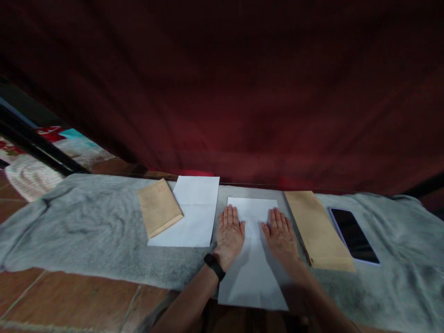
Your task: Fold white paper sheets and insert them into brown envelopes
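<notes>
A white sheet of paper (255, 277) lies lengthwise in front of me, with a faint crease across it. My left hand (230, 235) rests flat on its left edge, fingers stretched out and pointing away from me. Flat on the right edge lies my right hand (280, 235), its thumb turned inward. Neither hand holds anything. To the left, a second white sheet (198, 210) shows a crease across its middle, and a small brown envelope (158, 208) overlaps its left side. A longer brown envelope (321, 233) lies just right of my right hand.
A grey cloth (104, 222) covers the bench under everything. Beside the long envelope lies a phone (354, 236) in a light purple case. A dark red curtain (243, 101) hangs along the far edge. Tiled floor (76, 298) shows at the lower left.
</notes>
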`<action>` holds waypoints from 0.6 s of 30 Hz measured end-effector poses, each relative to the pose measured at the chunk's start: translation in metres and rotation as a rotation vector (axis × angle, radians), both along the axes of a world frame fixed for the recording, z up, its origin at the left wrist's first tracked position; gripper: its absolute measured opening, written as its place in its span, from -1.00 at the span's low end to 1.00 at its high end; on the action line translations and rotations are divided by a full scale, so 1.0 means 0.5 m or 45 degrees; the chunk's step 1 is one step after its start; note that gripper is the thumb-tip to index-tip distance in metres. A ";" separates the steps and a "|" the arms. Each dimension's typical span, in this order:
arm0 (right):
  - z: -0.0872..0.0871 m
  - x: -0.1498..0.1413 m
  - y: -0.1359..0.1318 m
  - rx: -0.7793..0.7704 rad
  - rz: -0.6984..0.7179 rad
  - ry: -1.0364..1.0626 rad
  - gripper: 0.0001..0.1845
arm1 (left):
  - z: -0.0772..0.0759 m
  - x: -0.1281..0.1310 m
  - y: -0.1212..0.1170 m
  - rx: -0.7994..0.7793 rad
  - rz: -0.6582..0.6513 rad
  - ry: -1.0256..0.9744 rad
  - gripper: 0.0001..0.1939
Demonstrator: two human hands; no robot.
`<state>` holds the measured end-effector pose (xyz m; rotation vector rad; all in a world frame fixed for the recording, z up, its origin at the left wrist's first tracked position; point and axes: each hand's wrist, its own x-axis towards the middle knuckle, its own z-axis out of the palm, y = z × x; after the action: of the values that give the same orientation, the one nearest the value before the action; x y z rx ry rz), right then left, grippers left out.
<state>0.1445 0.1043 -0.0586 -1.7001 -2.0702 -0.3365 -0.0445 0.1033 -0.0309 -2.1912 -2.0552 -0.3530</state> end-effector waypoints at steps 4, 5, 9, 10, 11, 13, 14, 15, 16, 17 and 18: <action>0.006 0.003 -0.005 -0.026 0.010 0.029 -0.34 | 0.012 -0.004 -0.009 0.030 -0.027 -0.016 -0.40; 0.009 0.000 -0.007 -0.032 0.027 0.046 -0.34 | 0.015 -0.001 -0.013 0.036 -0.054 -0.023 -0.40; 0.020 -0.027 -0.031 -0.090 0.178 0.118 -0.35 | 0.020 0.025 -0.045 0.024 -0.226 -0.043 -0.40; 0.021 -0.036 -0.040 -0.111 0.228 0.128 -0.35 | 0.019 0.033 -0.056 0.015 -0.283 -0.039 -0.40; 0.023 -0.044 -0.049 -0.130 0.277 0.133 -0.35 | 0.017 0.040 -0.067 0.010 -0.335 -0.033 -0.40; 0.024 -0.056 -0.067 -0.158 0.346 0.131 -0.36 | 0.013 0.050 -0.086 0.012 -0.408 -0.021 -0.37; 0.025 -0.059 -0.075 -0.163 0.362 0.123 -0.36 | 0.012 0.053 -0.093 0.016 -0.423 -0.018 -0.36; 0.025 -0.060 -0.081 -0.162 0.368 0.112 -0.37 | 0.012 0.053 -0.098 0.020 -0.427 -0.016 -0.36; 0.026 -0.060 -0.085 -0.156 0.366 0.099 -0.37 | 0.012 0.052 -0.102 0.021 -0.423 -0.015 -0.37; 0.027 -0.058 -0.089 -0.146 0.360 0.084 -0.37 | 0.013 0.050 -0.103 0.021 -0.415 -0.014 -0.38; 0.028 -0.055 -0.091 -0.135 0.353 0.068 -0.36 | 0.014 0.047 -0.103 0.022 -0.406 -0.014 -0.39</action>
<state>0.1169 0.0589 -0.0448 -1.4347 -2.2811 -0.0941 -0.0210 0.0517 -0.0238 -2.5112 -1.6962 -0.4106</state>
